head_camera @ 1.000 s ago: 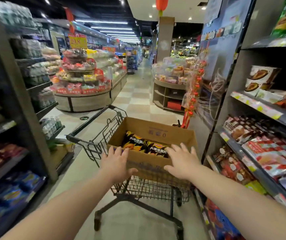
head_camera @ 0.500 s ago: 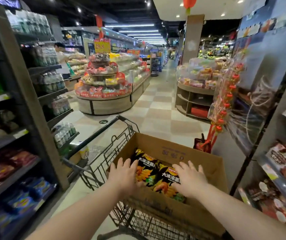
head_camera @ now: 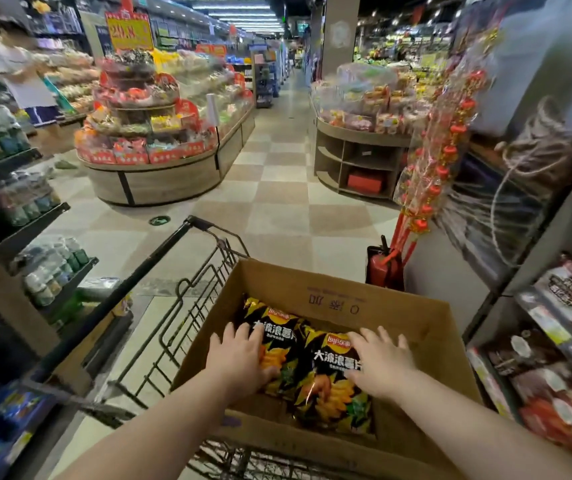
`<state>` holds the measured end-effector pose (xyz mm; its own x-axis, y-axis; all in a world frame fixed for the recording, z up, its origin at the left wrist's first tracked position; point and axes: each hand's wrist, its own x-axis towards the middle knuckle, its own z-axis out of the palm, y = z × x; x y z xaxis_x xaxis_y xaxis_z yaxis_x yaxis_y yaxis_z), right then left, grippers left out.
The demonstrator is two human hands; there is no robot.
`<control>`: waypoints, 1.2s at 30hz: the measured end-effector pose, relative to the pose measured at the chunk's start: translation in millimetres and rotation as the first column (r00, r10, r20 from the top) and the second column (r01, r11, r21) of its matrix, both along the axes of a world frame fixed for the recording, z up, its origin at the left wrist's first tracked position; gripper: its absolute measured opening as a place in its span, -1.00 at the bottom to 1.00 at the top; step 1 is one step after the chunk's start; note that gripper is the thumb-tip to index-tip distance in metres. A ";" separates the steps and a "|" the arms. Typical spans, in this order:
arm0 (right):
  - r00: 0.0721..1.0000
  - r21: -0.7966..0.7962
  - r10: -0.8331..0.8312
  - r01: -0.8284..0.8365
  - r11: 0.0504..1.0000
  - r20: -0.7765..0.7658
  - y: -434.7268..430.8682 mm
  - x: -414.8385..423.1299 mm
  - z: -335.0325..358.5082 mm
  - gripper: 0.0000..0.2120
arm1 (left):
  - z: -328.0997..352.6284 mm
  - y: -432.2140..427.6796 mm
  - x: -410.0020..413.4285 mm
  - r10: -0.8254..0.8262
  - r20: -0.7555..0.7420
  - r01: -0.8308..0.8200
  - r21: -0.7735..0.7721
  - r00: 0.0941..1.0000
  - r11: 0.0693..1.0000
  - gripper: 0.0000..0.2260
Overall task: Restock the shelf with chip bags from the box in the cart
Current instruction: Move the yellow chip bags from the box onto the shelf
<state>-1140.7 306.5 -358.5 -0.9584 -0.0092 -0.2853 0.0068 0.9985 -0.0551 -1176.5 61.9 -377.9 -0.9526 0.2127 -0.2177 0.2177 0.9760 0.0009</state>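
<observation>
Palms flat, fingers spread wide, your left hand (head_camera: 239,363) and right hand (head_camera: 381,367) each cover a chip bag (head_camera: 333,386) inside the box (head_camera: 426,337), apparently to gather them, neither gripped yet.

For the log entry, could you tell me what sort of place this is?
A supermarket aisle, almost certainly: stocked shelves with price strips, a wire shopping cart, and a tiered display island under a price sign.
</observation>
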 end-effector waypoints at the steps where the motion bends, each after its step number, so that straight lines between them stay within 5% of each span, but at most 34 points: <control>1: 1.000 -0.004 -0.016 0.017 1.000 0.015 -2.0 -10.2 -5.6 -0.31 | -5.1 -4.7 -12.9 -0.011 0.014 0.011 0.001 1.000 1.000 -0.20; 16: 0.916 0.000 -0.263 0.276 0.961 0.302 8.9 -71.4 -94.4 -0.28 | -95.2 -18.7 -121.8 -0.016 0.283 0.015 0.006 0.959 1.000 -0.13; 24: 0.850 -0.104 -0.304 0.382 0.918 0.431 37.5 -101.0 -156.6 -0.27 | -129.2 -7.7 -146.5 0.246 0.420 -0.308 0.087 0.874 0.947 -0.03; 31: 0.682 -0.451 -0.472 0.727 0.517 0.558 52.5 -114.7 -205.1 -0.31 | -162.4 -8.1 -162.4 0.464 0.611 -0.704 0.227 0.641 0.673 -0.01; 36: 0.561 -0.499 -0.564 0.820 0.280 0.605 53.5 -119.4 -231.7 -0.21 | -178.8 -6.9 -165.3 0.513 0.669 -0.819 0.270 0.538 0.507 -0.10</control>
<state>-1260.1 360.0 -590.1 -0.5777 0.3168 -0.7523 0.8162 0.2331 -0.5286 -1341.8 54.9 -556.7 -0.6431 -0.2299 -0.7305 -0.6819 0.6059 0.4096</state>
